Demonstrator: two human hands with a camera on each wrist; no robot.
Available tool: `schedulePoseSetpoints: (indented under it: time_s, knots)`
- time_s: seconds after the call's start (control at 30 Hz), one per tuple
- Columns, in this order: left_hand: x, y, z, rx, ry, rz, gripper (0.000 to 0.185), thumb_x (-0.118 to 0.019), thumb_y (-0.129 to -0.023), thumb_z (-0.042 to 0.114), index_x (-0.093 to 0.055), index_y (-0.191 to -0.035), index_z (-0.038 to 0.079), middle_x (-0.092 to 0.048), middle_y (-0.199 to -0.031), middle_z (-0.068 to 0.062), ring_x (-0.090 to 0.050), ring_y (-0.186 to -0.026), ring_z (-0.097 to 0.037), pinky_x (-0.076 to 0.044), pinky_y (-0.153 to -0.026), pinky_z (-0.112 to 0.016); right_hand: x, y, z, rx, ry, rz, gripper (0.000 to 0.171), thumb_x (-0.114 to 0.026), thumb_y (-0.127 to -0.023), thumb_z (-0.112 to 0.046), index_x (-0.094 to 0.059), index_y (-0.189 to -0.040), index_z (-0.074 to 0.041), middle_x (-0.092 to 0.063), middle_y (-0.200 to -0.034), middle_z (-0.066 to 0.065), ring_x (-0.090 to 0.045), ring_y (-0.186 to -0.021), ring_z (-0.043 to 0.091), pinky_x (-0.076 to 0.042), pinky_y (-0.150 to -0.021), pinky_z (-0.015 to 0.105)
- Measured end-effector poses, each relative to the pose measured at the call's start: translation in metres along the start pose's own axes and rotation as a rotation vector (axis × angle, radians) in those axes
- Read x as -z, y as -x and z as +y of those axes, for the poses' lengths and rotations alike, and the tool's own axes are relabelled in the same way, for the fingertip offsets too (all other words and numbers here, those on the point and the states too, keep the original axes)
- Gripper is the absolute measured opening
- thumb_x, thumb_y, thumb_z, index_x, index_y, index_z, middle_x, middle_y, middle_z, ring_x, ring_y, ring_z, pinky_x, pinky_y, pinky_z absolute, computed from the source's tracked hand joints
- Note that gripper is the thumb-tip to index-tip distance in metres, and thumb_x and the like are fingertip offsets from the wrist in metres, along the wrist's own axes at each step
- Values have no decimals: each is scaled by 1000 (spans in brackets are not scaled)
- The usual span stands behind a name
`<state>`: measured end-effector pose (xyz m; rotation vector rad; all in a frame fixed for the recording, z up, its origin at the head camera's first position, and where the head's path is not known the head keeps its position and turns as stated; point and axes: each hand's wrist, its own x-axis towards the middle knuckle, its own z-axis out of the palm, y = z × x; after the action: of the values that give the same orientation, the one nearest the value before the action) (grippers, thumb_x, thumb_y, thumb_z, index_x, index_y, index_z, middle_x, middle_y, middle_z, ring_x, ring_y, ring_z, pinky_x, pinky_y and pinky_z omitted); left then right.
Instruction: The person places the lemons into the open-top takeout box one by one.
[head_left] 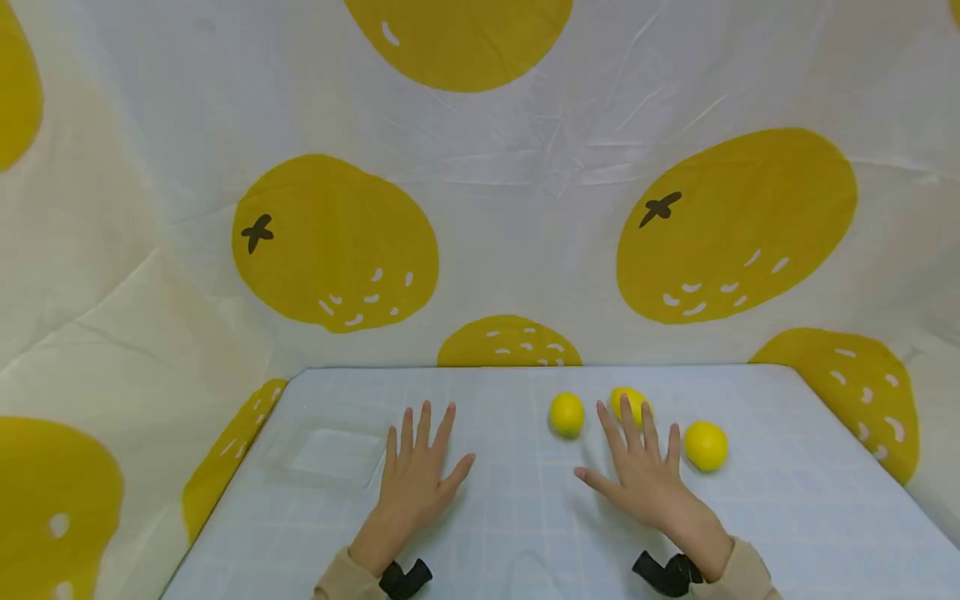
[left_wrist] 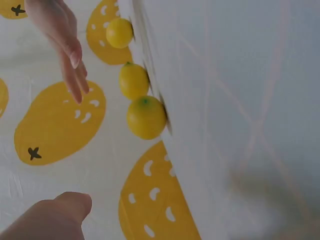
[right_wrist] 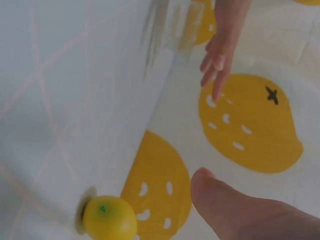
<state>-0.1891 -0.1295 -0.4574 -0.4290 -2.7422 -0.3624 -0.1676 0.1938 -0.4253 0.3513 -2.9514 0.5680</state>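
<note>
The right hand (head_left: 645, 479) partly hides the middle lemon (head_left: 628, 402).

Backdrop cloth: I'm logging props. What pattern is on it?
Large yellow citrus fruits on the white backdrop cloth, best in the head view.

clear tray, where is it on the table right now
In the head view the clear tray sits on the table's left side near its edge, just left of the left hand, far from the three lemons.
</note>
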Motion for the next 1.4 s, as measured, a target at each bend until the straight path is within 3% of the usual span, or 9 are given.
schedulePoseSetpoints:
  time_s: [0.17, 0.37, 0.63, 0.8, 0.93, 1.03, 1.23, 1.4]
  knots:
    - [8, -3, -9, -37, 43, 86, 71, -51, -98, 51, -32, -157, 16, -37, -153, -24, -33, -139, -50, -29, -108, -67, 9, -7, -12, -8, -103, 21, 92, -56, -92, -60, -17, -158, -10, -4, -161, 29, 0, -144, 55, 12, -106, 74]
    - [25, 1, -32, -43, 141, 249, 65, -59, -95, 35, -40, -150, 6, -47, -145, -23, -42, -132, -47, -31, -105, -63, 10, -26, -39, 1, -305, 24, 83, -51, -98, -52, -20, -157, -3, -10, -161, 29, -6, -146, 50, 9, -110, 71]
    - [46, 13, -82, -43, 221, 539, 59, -62, -89, 20, -49, -141, -5, -51, -139, -27, -43, -128, -50, -31, -99, -70, -13, -60, -77, 109, -597, 22, 72, -50, -102, -39, -19, -156, -2, -16, -163, 20, -10, -150, 37, 7, -117, 60]
    - [55, 24, -116, -10, 279, 680, 52, -59, -92, 18, -52, -139, -4, -52, -139, -26, -44, -128, -49, -29, -108, -64, -36, -77, -96, 134, -809, -48, 69, -48, -103, -40, -19, -158, -9, -16, -164, 13, -9, -151, 36, -6, -118, 62]
    - [54, 35, -137, 80, 366, 749, 46, -59, -91, 9, -56, -135, -3, -56, -136, -25, -49, -128, -38, -30, -114, -37, -60, -90, -109, 147, -1053, -119, 63, -45, -105, -36, -19, -158, -11, -16, -164, 13, -13, -150, 33, -16, -117, 60]
    - [49, 43, -148, 205, 436, 782, 44, -57, -90, 1, -58, -134, -2, -59, -133, -22, -50, -129, -22, -29, -110, -20, -81, -98, -119, 156, -1182, -146, 61, -43, -106, -33, -21, -156, -7, -19, -163, 15, -16, -150, 32, -16, -119, 56]
    - [39, 59, -161, 493, 568, 855, 40, -51, -96, 2, -59, -135, 2, -60, -134, -16, -49, -127, -11, -33, -105, -18, -122, -105, -146, 107, -1369, -192, 60, -40, -106, -32, -24, -153, 1, -24, -159, 19, -19, -148, 33, -10, -120, 54]
    - [31, 61, -168, 631, 777, 882, 40, -43, -102, 10, -53, -139, -1, -55, -138, -15, -50, -124, -14, -38, -98, -11, -150, -108, -167, 54, -1521, -251, 61, -37, -108, -34, -20, -153, 3, -20, -160, 20, -14, -149, 34, -6, -121, 51]
